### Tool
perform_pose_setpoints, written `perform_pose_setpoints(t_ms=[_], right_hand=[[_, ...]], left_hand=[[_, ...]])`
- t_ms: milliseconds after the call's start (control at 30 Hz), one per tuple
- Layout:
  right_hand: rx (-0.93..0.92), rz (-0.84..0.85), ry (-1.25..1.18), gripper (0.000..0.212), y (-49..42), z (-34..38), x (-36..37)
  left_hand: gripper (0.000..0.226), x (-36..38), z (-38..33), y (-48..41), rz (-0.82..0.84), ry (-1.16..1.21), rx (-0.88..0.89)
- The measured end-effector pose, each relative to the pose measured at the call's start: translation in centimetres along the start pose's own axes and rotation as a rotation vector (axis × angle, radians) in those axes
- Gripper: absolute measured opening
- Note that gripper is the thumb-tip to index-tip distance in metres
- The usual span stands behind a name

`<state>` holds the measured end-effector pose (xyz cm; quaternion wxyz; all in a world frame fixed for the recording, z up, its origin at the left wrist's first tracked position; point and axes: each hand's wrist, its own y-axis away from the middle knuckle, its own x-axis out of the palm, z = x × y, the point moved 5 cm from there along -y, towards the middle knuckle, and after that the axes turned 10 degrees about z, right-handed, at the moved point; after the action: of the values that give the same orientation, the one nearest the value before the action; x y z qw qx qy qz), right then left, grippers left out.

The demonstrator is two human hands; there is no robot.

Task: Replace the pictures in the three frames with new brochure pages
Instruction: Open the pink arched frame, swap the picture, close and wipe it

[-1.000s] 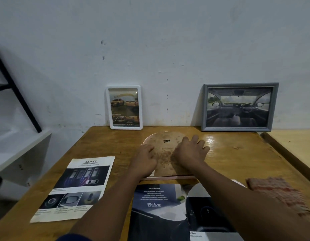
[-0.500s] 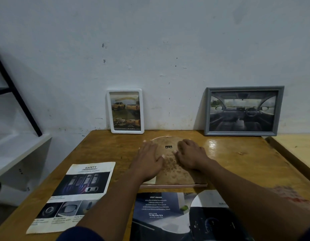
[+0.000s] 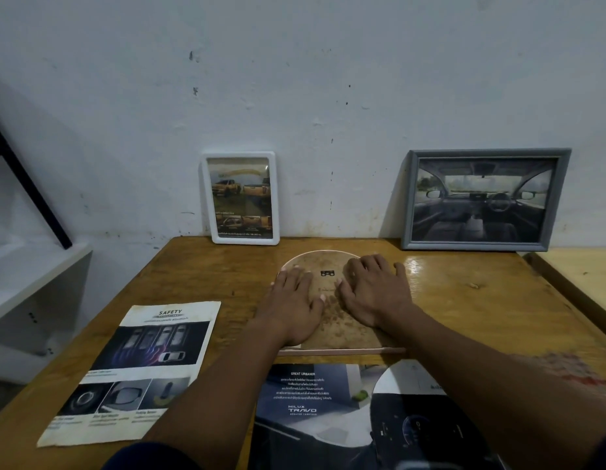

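While the arched frame (image 3: 315, 262) lies face down in the middle of the surface (image 3: 464, 300), its brown backing board up, both hands press on that board. The left hand (image 3: 291, 303) lies flat on the board's left part and the right hand (image 3: 373, 293) on its right part, fingers a little bent. The grip of each is wide and holds nothing. A small black hanger (image 3: 327, 273) shows between them.

Two other frames stand upright against the far wall. The white frame (image 3: 244, 239), to the left, shows pickup trucks. The grey frame (image 3: 488, 154), to the right, shows a car's interior. Neither is being touched, and I cannot tell whether their pictures are old ones or new brochure pages.

Two brochure pages lie loose on the near side. The SAFETY page (image 3: 142, 368) is to the left, well apart from the arched frame. The dark Hilux Travo page (image 3: 305, 401) lies just near of the frame's straight edge, partly under the forearms. A round-topped dashboard picture (image 3: 413, 418) covers its right part, perhaps a piece cut to the arch shape.

I judge the task to be in its middle. The arched frame is the one in hand, and whether its backing is being seated or worked loose cannot be told. With pages unframed, at least one swap seems left, and this frame must yet be stood up.
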<state>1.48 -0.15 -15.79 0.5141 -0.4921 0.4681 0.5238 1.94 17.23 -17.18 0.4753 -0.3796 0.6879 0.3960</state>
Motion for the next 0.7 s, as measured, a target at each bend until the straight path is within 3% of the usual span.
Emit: perform_pose_setpoints(t_ms=[133,267,333,467,600,700], right_hand=[[-0.01,-0.141,0.078,0.057,1.1,0.7,-1.2],[-0.077,0.035,0.016,0.06,1.9,0.9,-0.2],[-0.078,0.006,-0.041,0.065,2.6,1.0,0.3],[0.068,-0.12,-0.022,0.065,3.1,0.6,-0.1],[0.252,-0.118,-0.153,0.058,3.5,-0.7,-0.6],[0.256,-0.084,-0.471,0.042,3.5,-1.5,-1.2]], left_hand=[[0.068,0.1,0.1,0.1,-0.007,0.008,-0.005],[0.068,0.0,0.0,0.2,-0.008,0.025,0.002],[0.068,0.0,0.0,0.2,-0.013,0.021,0.002],[0.068,0.0,0.0,0.1,-0.022,0.033,0.0],[0.067,-0.2,0.2,0.1,-0.076,0.129,0.004],[0.065,-0.4,0.2,0.1,-0.115,0.169,0.005]])
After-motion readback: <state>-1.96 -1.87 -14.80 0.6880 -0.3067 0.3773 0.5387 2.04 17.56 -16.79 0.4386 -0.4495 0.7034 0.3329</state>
